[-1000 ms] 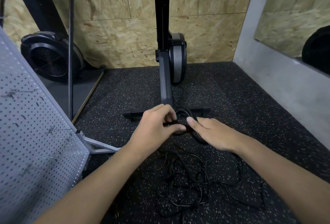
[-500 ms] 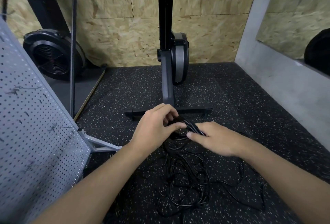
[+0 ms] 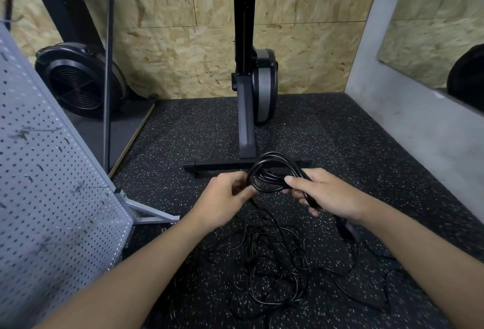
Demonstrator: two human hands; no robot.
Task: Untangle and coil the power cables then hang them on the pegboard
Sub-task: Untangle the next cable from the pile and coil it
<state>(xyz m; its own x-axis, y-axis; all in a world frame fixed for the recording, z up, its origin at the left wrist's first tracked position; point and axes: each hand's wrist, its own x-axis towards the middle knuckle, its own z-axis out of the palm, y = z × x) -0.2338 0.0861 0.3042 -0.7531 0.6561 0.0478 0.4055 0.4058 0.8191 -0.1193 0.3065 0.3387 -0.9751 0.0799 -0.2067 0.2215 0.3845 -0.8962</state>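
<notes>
Fingers (image 3: 296,181) of the right hand (image 3: 331,195) curl round one side of a small black coil (image 3: 272,155) of power cable while the left hand (image 3: 222,199) pinches the other side, holding it just above the speckled floor (image 3: 340,132) at centre frame. The job looks to be in its early stage. One cable is mostly looped, but a loose tangle (image 3: 272,271) of thin black cables lies on the floor below the wrists, in the lower middle of the frame. The pegboard (image 3: 52,197), at the left edge, shows bare wire hooks (image 3: 90,186) and no cable hung. Whether the coil is free of the tangle cannot be told. A dark shape (image 3: 345,229) under the right wrist, possibly a plug, is blurred. The number of cables in the tangle is unclear, and the pegboard's upper part is cut off.
</notes>
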